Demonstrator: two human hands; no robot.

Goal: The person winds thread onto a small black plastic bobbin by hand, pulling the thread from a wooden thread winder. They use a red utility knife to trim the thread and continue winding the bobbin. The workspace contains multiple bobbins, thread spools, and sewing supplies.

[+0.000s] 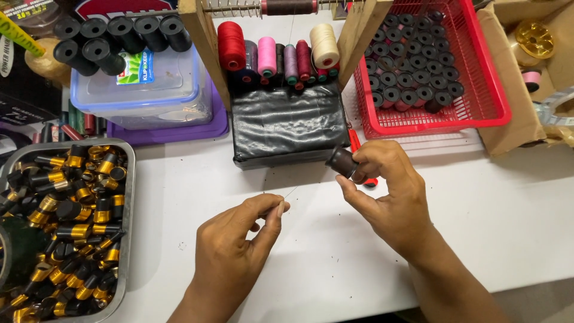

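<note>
Head view: right hand (391, 191) pinches small dark spool (342, 161) at frame centre, just below black block (289, 124). Left hand (239, 239), lower centre, fingertips closed on thin thread (291, 192) running up-right to spool. Step, by look: thread drawn off or wound on spool. Next move calls for steady tension. Spool axis tilts toward upper left, open end facing up-left.

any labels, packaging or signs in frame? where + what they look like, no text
Sticker label: front of clear plastic tub, upper left; small blue-and-white rectangle.
Dark packaging: far left edge; black with white print, partly cut off.
Cardboard box: right of red basket; plain brown, open.
No screens.
</note>
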